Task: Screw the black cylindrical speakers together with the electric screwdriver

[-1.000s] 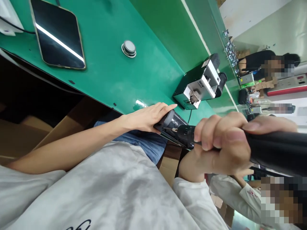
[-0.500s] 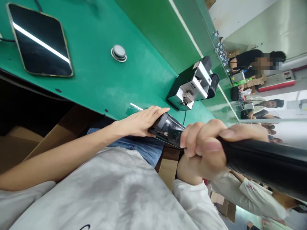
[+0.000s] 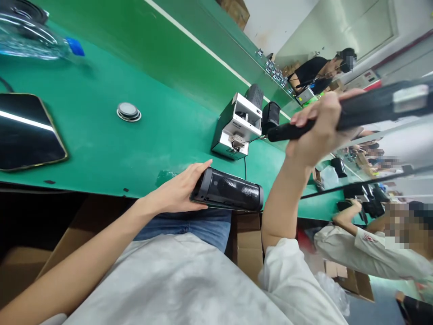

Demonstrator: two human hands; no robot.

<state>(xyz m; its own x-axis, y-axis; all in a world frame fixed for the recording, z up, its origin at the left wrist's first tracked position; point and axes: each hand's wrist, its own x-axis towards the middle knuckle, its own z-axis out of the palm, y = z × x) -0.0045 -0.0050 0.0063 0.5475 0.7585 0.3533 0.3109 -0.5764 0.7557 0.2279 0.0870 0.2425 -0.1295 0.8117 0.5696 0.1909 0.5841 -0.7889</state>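
My left hand is wrapped round one end of a black cylindrical speaker with a perforated grille. It holds the speaker lying on its side at the bench's front edge, above my lap. My right hand, slightly blurred, grips a black electric screwdriver. The thin bit of the screwdriver points left, close to the front of a silver and black screw feeder on the bench. Whether the bit carries a screw is too small to tell.
On the green bench lie a round silver-rimmed part, a phone and a plastic bottle with a blue cap. Black cylindrical items stand behind the feeder. Cardboard boxes are below. Co-workers sit right and across.
My right hand has swung the screwdriver up and away from the speaker, bringing its bit to the screw feeder. My left hand still holds the speaker. The view has shifted, revealing the bottle.
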